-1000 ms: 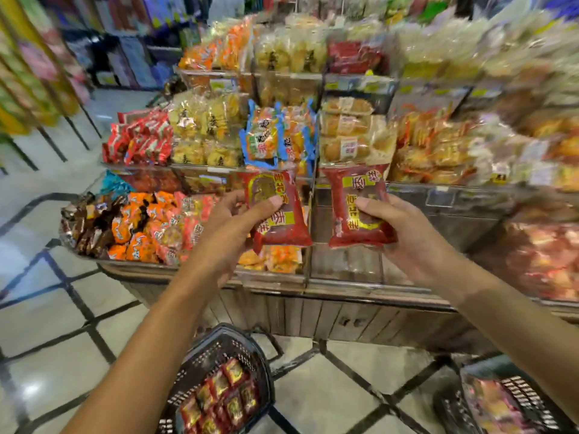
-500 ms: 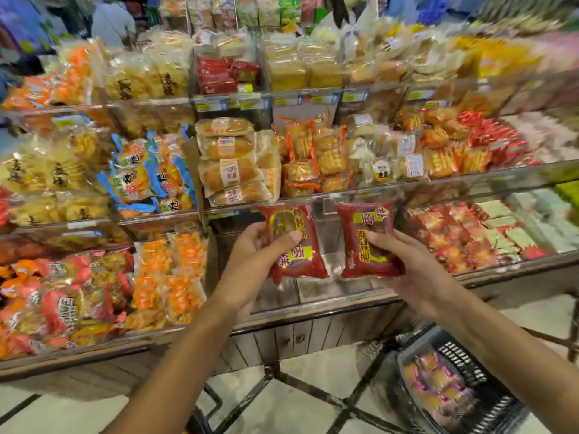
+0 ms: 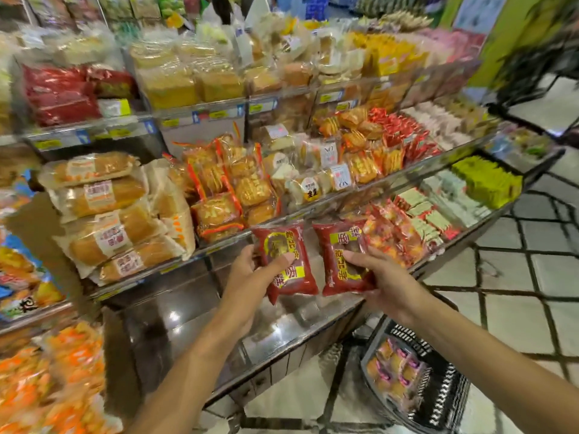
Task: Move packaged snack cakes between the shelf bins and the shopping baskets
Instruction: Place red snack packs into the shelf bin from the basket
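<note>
Your left hand point(image 3: 250, 277) pinches a glossy red snack-cake packet point(image 3: 286, 261), thumb pressed flat on its yellow label. Your right hand point(image 3: 387, 281) grips a second, matching red packet point(image 3: 340, 258) by its lower edge, fingers curled behind the crinkled film. You hold both side by side, nearly touching, over the shiny, empty shelf bin point(image 3: 194, 311). A black plastic mesh basket point(image 3: 438, 393) on the tiled floor holds pink-wrapped cakes point(image 3: 396, 371).
</note>
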